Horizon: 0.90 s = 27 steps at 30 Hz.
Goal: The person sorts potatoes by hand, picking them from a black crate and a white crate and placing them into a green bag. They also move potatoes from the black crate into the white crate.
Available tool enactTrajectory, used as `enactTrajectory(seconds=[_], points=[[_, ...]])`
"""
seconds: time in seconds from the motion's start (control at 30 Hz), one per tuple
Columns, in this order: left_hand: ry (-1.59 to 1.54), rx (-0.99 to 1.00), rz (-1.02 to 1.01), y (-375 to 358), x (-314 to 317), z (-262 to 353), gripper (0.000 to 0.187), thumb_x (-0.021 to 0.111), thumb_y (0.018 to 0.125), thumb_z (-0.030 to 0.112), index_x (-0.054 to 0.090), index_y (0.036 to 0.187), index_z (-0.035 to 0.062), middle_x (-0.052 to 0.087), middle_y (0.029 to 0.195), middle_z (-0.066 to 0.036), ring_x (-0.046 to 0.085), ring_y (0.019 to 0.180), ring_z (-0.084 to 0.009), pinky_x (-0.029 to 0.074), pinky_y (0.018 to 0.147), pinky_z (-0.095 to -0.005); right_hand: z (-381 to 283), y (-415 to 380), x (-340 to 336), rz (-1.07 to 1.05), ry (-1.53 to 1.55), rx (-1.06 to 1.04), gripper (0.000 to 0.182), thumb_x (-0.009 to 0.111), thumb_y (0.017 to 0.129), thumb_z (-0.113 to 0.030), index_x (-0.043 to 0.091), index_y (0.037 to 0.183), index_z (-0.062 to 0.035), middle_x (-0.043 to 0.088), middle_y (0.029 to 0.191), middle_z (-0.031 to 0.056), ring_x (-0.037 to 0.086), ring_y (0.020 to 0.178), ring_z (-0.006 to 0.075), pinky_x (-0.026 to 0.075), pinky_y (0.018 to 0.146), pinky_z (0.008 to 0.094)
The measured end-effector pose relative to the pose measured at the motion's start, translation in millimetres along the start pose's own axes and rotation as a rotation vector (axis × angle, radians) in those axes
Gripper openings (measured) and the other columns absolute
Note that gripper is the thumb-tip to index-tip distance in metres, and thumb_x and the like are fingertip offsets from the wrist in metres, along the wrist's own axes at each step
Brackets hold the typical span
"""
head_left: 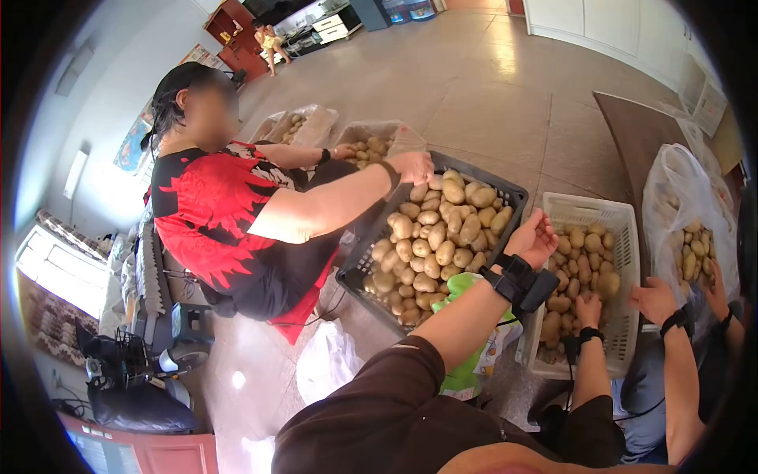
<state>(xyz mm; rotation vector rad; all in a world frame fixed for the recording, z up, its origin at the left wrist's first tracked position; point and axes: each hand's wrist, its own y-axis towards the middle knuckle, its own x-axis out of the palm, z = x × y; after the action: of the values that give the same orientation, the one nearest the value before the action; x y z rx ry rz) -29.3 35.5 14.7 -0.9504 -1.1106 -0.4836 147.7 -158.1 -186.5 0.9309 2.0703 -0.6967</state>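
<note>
My left hand [534,239] is raised between the black crate [344,278] and the white basket [636,272], palm up. Its fingers are loosely curled and apart, with nothing visible in them. Down in the white basket, my right hand [588,310] reaches among potatoes [607,285], its fingers curled round one that it mostly hides. More potatoes [444,253] fill the black crate. Black bands with small devices are on both my wrists.
Across the black crate a person in red and black [213,213] reaches toward crate and bin. At right, another person's hands [655,301] are near a plastic bag of potatoes [695,251]. A green bag [466,371] and a white bag [325,359] lie nearby.
</note>
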Motion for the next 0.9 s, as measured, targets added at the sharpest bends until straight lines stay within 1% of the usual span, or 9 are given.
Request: enactTrajectory(seconds=[0.03, 0.1, 0.17, 0.3, 0.33, 0.47, 0.6, 0.8, 0.9], points=[[-0.008, -0.004, -0.003, 1, -1, 0, 0.018, 0.052, 0.088, 0.024, 0.051, 0.083, 0.0073, 0.05, 0.07, 0.001, 0.048, 0.061, -0.011, 0.043, 0.06, -0.0269, 11, 6, 9, 0.049, -0.049, -0.004, 0.05, 0.059, 0.077, -0.025, 0.042, 0.113, 0.0047, 0.044, 0.115, 0.0276, 0.045, 0.105, 0.0405, 0.039, 0.088, 0.0427], [-0.013, -0.017, -0.006, 5, -3, 0, 0.017, 0.052, 0.088, 0.025, 0.052, 0.083, 0.0085, 0.051, 0.069, 0.002, 0.049, 0.06, -0.0107, 0.043, 0.059, -0.0268, 10, 10, 1, -0.05, -0.117, 0.187, 0.056, 0.059, 0.077, -0.02, 0.033, 0.12, 0.0026, 0.036, 0.122, 0.0264, 0.041, 0.109, 0.0417, 0.038, 0.09, 0.0434], [-0.011, -0.017, -0.017, 5, -2, -1, 0.017, 0.052, 0.088, 0.025, 0.052, 0.084, 0.0092, 0.051, 0.069, 0.002, 0.049, 0.061, -0.0105, 0.043, 0.058, -0.0267, 28, 19, 10, -0.058, -0.203, 0.228, 0.056, 0.059, 0.077, -0.018, 0.032, 0.122, 0.0017, 0.036, 0.121, 0.0255, 0.042, 0.108, 0.0421, 0.038, 0.09, 0.044], [-0.013, -0.036, 0.002, 3, 1, -2, 0.016, 0.052, 0.088, 0.026, 0.052, 0.084, 0.0101, 0.052, 0.069, 0.003, 0.05, 0.06, -0.0098, 0.044, 0.057, -0.0262, 47, 29, 18, -0.104, -0.205, 0.242, 0.06, 0.06, 0.077, -0.017, 0.029, 0.122, 0.0067, 0.039, 0.121, 0.0273, 0.041, 0.111, 0.0403, 0.038, 0.091, 0.0428], [-0.011, -0.036, 0.002, 1, 3, -3, 0.016, 0.052, 0.088, 0.026, 0.052, 0.084, 0.0103, 0.052, 0.07, 0.003, 0.05, 0.06, -0.0094, 0.044, 0.057, -0.0261, 53, 33, 24, -0.041, -0.152, 0.262, 0.064, 0.062, 0.076, -0.02, 0.029, 0.122, 0.0095, 0.042, 0.12, 0.0276, 0.042, 0.113, 0.0381, 0.037, 0.092, 0.0414], [0.001, -0.052, 0.01, -1, 4, -5, 0.017, 0.051, 0.088, 0.027, 0.052, 0.084, 0.0106, 0.052, 0.07, 0.003, 0.05, 0.06, -0.0091, 0.044, 0.057, -0.0261, 38, 45, 18, 0.079, 0.039, 0.299, 0.066, 0.064, 0.074, -0.024, 0.032, 0.121, 0.0098, 0.043, 0.121, 0.0276, 0.042, 0.114, 0.0367, 0.034, 0.094, 0.04], [0.01, -0.064, 0.013, -2, 6, -6, 0.018, 0.051, 0.089, 0.028, 0.052, 0.084, 0.0109, 0.053, 0.07, 0.004, 0.051, 0.06, -0.0087, 0.044, 0.057, -0.026, 96, 97, 53, 0.333, 0.153, 0.269, 0.065, 0.063, 0.074, -0.022, 0.032, 0.123, 0.0091, 0.04, 0.123, 0.028, 0.04, 0.115, 0.0378, 0.031, 0.097, 0.0396], [0.017, -0.077, 0.004, -2, 6, -7, 0.018, 0.05, 0.089, 0.029, 0.052, 0.085, 0.0113, 0.052, 0.07, 0.004, 0.051, 0.06, -0.0083, 0.044, 0.057, -0.026, 66, 90, 34, 0.224, 0.058, 0.3, 0.065, 0.062, 0.073, -0.019, 0.031, 0.128, -0.0024, 0.044, 0.121, 0.0265, 0.043, 0.111, 0.0387, 0.033, 0.095, 0.0409], [0.026, -0.073, -0.006, -3, 7, -7, 0.019, 0.049, 0.089, 0.029, 0.051, 0.085, 0.0113, 0.052, 0.07, 0.005, 0.051, 0.06, -0.0081, 0.044, 0.057, -0.0258, 19, 69, 6, 0.028, -0.114, 0.389, 0.067, 0.063, 0.071, -0.021, 0.031, 0.127, -0.0031, 0.049, 0.116, 0.0235, 0.049, 0.105, 0.0381, 0.038, 0.091, 0.0422]])
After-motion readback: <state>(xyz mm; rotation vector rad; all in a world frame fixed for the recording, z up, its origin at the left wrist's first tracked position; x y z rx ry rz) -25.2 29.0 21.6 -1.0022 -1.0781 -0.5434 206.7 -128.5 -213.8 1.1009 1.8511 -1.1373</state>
